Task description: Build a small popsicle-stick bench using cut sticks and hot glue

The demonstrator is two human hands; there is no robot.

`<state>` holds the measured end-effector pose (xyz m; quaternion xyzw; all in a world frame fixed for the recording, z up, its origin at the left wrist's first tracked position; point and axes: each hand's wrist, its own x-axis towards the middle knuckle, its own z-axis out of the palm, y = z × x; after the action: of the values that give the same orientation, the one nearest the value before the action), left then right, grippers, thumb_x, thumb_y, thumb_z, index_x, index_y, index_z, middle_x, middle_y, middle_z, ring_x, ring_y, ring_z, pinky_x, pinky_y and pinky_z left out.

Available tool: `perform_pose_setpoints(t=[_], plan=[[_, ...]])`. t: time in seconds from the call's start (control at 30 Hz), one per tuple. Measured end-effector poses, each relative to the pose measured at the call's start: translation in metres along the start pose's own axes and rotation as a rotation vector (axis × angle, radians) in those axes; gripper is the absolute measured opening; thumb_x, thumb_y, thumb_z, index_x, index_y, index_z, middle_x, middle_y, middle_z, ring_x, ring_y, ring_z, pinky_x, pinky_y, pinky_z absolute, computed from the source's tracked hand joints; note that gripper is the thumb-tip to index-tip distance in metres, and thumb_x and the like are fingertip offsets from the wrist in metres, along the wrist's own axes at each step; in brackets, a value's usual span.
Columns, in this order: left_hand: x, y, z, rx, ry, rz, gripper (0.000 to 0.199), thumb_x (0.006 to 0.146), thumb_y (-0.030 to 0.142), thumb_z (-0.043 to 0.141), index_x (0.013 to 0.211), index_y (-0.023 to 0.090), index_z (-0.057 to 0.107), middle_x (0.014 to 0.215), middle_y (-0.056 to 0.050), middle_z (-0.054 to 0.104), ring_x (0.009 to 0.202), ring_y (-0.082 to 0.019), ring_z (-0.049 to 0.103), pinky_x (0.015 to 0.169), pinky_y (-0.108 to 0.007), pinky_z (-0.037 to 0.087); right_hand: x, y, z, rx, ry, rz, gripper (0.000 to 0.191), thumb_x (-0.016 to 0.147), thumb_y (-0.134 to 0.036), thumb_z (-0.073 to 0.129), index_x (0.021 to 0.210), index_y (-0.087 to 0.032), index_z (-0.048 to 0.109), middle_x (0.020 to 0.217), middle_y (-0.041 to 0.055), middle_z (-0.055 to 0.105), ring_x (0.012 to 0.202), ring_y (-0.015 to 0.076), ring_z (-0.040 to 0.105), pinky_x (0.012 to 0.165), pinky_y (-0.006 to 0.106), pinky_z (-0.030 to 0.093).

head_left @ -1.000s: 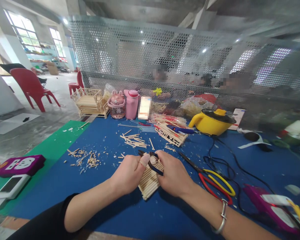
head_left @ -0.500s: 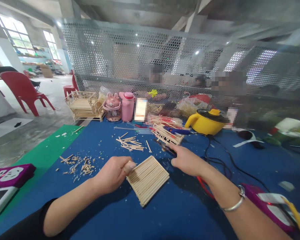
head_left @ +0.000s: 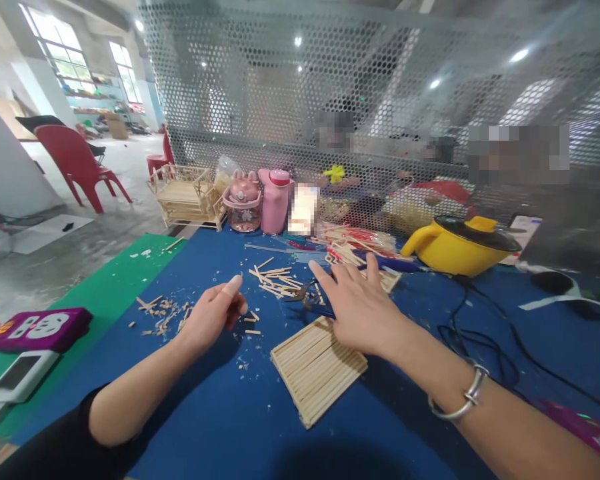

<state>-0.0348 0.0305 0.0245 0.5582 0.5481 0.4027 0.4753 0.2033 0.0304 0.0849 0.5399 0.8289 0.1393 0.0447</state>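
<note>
R hand (head_left: 361, 312): spread wide, palm down, over the dark-headed, blue-handled metal pliers (head_left: 299, 293); can't tell if touching.
L hand (head_left: 207, 319): loosely curled, apart from panel; can't tell if it's pinching anything.
Panel: flat, square panel of pale wooden sticks (head_left: 320, 377), on blue tabletop (head_left: 215, 420), R hand overlapping its far edge in my view.
Changed: vs ½ sec ago, L's off panel corner, R's grip has opened.
Meaning: I'd judge plier work paused, panel unheld.
Sticks: loose pale wooden sticks (head_left: 279, 283) just beyond pliers.
</note>
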Motion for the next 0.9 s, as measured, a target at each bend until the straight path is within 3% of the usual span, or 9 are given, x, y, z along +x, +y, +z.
perform_pose_setpoints(t=[0.2, 0.3, 0.4, 0.5, 0.57, 0.7, 0.8, 0.9], plan=[[0.001, -0.005, 0.01, 0.229, 0.089, 0.1, 0.049, 0.069, 0.055, 0.061, 0.056, 0.02, 0.029, 0.053, 0.008, 0.03, 0.051, -0.008, 0.026, 0.05, -0.023, 0.024, 0.015, -0.039, -0.01, -0.152, 0.146, -0.171, 0.087, 0.058, -0.016, 0.056, 0.141, -0.012, 0.032, 0.103, 0.0158, 0.054, 0.104, 0.0356, 0.045, 0.105, 0.062, 0.002], [0.003, -0.007, 0.012, 0.342, 0.112, 0.108, 0.046, 0.071, 0.048, 0.059, 0.056, 0.02, 0.026, 0.054, 0.007, 0.029, 0.053, -0.009, 0.024, 0.05, -0.023, 0.023, 0.015, -0.046, -0.012, -0.153, 0.15, -0.171, 0.087, 0.059, -0.016, 0.054, 0.142, -0.012, 0.03, 0.103, 0.0152, 0.055, 0.104, 0.0344, 0.046, 0.105, 0.062, 0.002], [0.007, -0.008, 0.007, 0.408, 0.16, 0.105, 0.042, 0.078, 0.042, 0.05, 0.057, 0.021, 0.021, 0.054, 0.007, 0.024, 0.053, -0.009, 0.021, 0.049, -0.023, 0.021, 0.007, -0.03, -0.009, -0.077, 0.122, -0.099, 0.089, 0.057, -0.012, 0.052, 0.143, -0.013, 0.029, 0.105, 0.0153, 0.056, 0.106, 0.0348, 0.047, 0.105, 0.063, 0.001], [0.006, -0.007, 0.003, 0.419, 0.164, 0.121, 0.041, 0.08, 0.042, 0.047, 0.058, 0.021, 0.021, 0.054, 0.007, 0.021, 0.053, -0.01, 0.02, 0.049, -0.024, 0.02, -0.013, 0.003, 0.0, 0.241, 0.041, 0.049, 0.091, 0.056, -0.011, 0.049, 0.143, -0.016, 0.025, 0.121, 0.0147, 0.052, 0.118, 0.0341, 0.043, 0.106, 0.06, 0.009], [-0.002, -0.004, 0.006, 0.433, 0.077, 0.143, 0.042, 0.079, 0.043, 0.049, 0.057, 0.02, 0.021, 0.053, 0.007, 0.02, 0.052, -0.009, 0.02, 0.048, -0.024, 0.02, -0.032, 0.026, 0.011, 0.612, -0.012, 0.186, 0.085, 0.058, -0.015, 0.047, 0.141, -0.019, 0.028, 0.128, 0.0114, 0.049, 0.122, 0.0295, 0.041, 0.105, 0.048, 0.025], [-0.03, 0.002, 0.024, 0.38, -0.238, 0.07, 0.038, 0.078, 0.044, 0.05, 0.056, 0.021, 0.029, 0.048, 0.008, 0.029, 0.044, -0.008, 0.036, 0.044, -0.022, 0.027, -0.067, 0.051, 0.035, 1.355, -0.182, 0.408, 0.059, 0.054, -0.018, 0.046, 0.114, -0.018, 0.049, 0.095, 0.0061, 0.058, 0.086, 0.0213, 0.057, 0.081, 0.036, 0.045], [-0.046, 0.001, 0.041, 0.264, -0.373, -0.084, 0.027, 0.078, 0.045, 0.05, 0.07, 0.019, 0.048, 0.052, 0.005, 0.046, 0.049, -0.012, 0.051, 0.043, -0.021, 0.035, -0.08, 0.05, 0.044, 1.548, -0.246, 0.42, 0.041, 0.052, -0.017, 0.048, 0.093, -0.018, 0.052, 0.092, 0.0048, 0.058, 0.074, 0.017, 0.056, 0.067, 0.031, 0.045], [-0.044, -0.003, 0.051, 0.183, -0.329, -0.043, 0.026, 0.076, 0.043, 0.054, 0.071, 0.018, 0.052, 0.06, 0.002, 0.055, 0.051, -0.011, 0.049, 0.046, -0.021, 0.039, -0.084, 0.044, 0.043, 1.577, -0.317, 0.396, 0.037, 0.05, -0.015, 0.049, 0.087, -0.018, 0.05, 0.089, 0.0034, 0.058, 0.075, 0.018, 0.058, 0.064, 0.03, 0.045]])
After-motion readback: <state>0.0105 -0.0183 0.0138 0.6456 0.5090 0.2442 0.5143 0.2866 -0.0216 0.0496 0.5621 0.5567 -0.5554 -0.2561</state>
